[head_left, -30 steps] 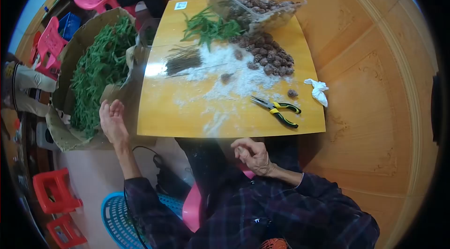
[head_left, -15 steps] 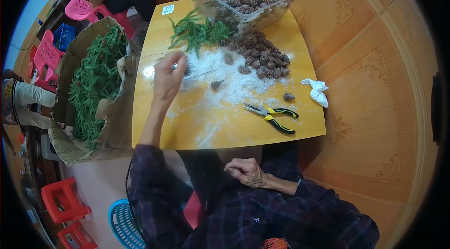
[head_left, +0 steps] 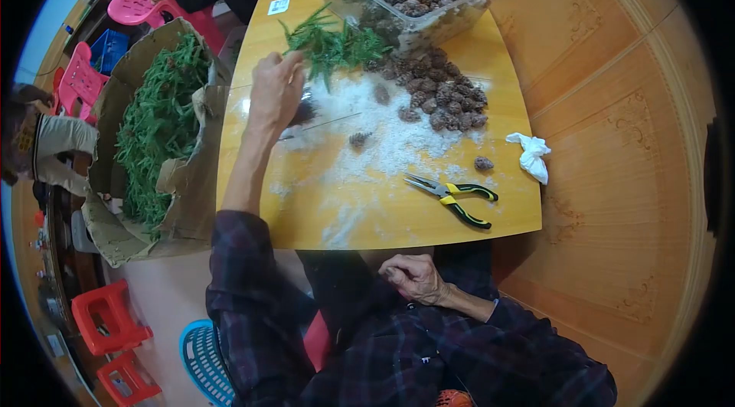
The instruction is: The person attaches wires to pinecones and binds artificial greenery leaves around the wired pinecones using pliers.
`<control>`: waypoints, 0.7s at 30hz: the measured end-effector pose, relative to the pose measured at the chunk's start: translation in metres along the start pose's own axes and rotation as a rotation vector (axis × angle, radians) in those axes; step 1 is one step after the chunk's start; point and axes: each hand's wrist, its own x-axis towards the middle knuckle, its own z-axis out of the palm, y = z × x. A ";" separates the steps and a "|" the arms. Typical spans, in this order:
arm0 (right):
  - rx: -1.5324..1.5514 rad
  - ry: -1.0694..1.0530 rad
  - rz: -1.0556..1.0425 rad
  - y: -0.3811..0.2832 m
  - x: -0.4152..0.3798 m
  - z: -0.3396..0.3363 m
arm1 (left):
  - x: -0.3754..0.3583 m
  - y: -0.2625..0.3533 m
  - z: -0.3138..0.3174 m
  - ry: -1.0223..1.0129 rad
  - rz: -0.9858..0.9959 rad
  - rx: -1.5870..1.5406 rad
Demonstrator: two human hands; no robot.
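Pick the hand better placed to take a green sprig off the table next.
Left, likely: the left hand is over the table by the green sprigs; the right hand is short of its near edge.

The near left of the tabletop [head_left: 249, 189] gives the widest level way in, running along the front edge toward the pliers [head_left: 445, 191]. These lie open at the near right, handles spread, with a loose cone [head_left: 484, 163] just beyond and a crumpled white wad [head_left: 534, 158] by the right edge. Farther in, the left hand [head_left: 279, 78] and its forearm bar the left side, beside the dark bundle [head_left: 305, 111]. Green sprigs [head_left: 344, 47], the cone heap [head_left: 448, 97] and the tall-walled clear tub [head_left: 429, 38] close off the far side; the tub can be entered only from above. A carton [head_left: 195, 181] stands along the left edge.
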 end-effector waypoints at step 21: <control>0.022 -0.024 0.034 -0.001 -0.003 0.004 | -0.047 -0.029 -0.038 -0.450 0.041 0.169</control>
